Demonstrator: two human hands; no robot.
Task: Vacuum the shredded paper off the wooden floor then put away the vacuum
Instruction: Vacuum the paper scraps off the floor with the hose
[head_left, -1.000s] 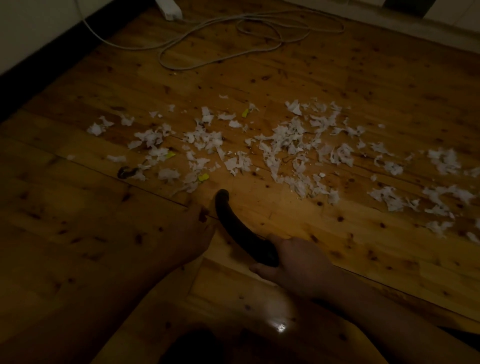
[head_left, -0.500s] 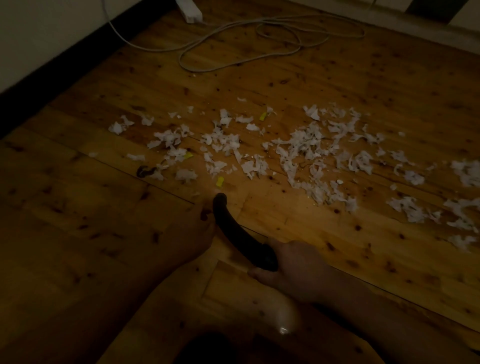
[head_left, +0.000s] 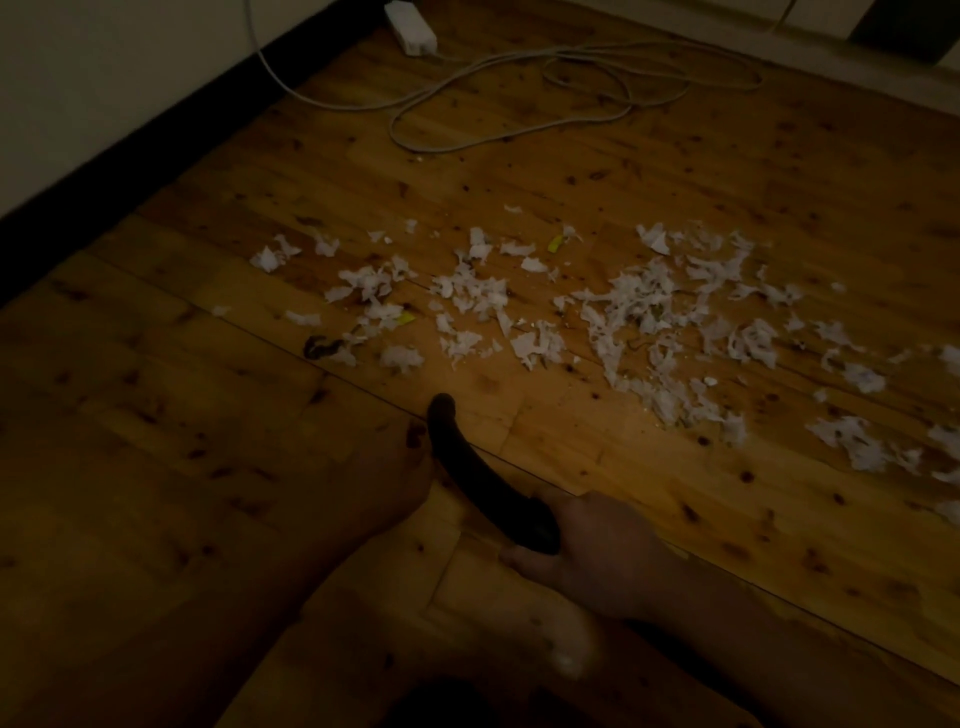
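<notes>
The right hand (head_left: 592, 551) is holding the back end of the black vacuum nozzle (head_left: 467, 462). Its grip is curling tight around it. The nozzle is bending a little and is pointing up and away across the wooden floor (head_left: 571, 156). Its tip is sitting near the shredded paper (head_left: 639, 306), with a thin strip of bare wood in between.

The paper is lying in a long white mess across the middle of the floor, and it is reaching to the right edge. A few tiny yellow bits are hiding in it.

The left hand (head_left: 384, 483) is lying just beside the nozzle. It is too dark to tell what its grip is doing.

Far back, a white cord (head_left: 519, 83) is looping on the floor, and it is leading to a white plug box (head_left: 410, 26) by the wall (head_left: 104, 78).
</notes>
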